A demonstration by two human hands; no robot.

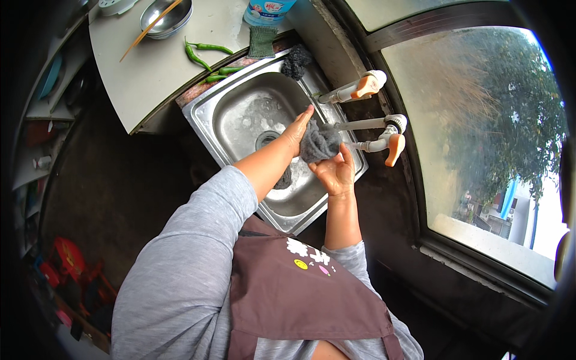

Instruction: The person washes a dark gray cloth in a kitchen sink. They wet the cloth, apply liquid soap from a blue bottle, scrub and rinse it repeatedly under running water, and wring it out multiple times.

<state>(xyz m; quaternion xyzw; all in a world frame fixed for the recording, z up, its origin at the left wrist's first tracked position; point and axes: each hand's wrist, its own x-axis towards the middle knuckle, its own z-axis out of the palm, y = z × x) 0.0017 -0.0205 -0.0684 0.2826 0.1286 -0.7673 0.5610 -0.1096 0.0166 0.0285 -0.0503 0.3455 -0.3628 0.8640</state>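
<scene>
A wet grey cloth [319, 143] is held between my two hands over the right side of a stainless steel sink [288, 209], close to the white tap pipes. My left hand [298, 130] presses the cloth's left side with its palm, fingers stretched toward the tap. From below and the right, my right hand [335, 171] supports it, palm up with the fingers curled at its edge. Water seems to run from the lower tap [375, 145] onto the cloth. Another dark grey cloth [283, 179] lies in the basin near the drain [267, 139], partly hidden by my left forearm.
Green chillies [195, 55] lie on the counter [121, 85] and beside the sink's rim. Chopsticks [150, 29] rest across metal bowls [173, 20]. A green scouring pad [262, 42], a black mesh scrubber [296, 61] and a blue detergent bottle [268, 11] stand near the sink's far corner. A window is at right.
</scene>
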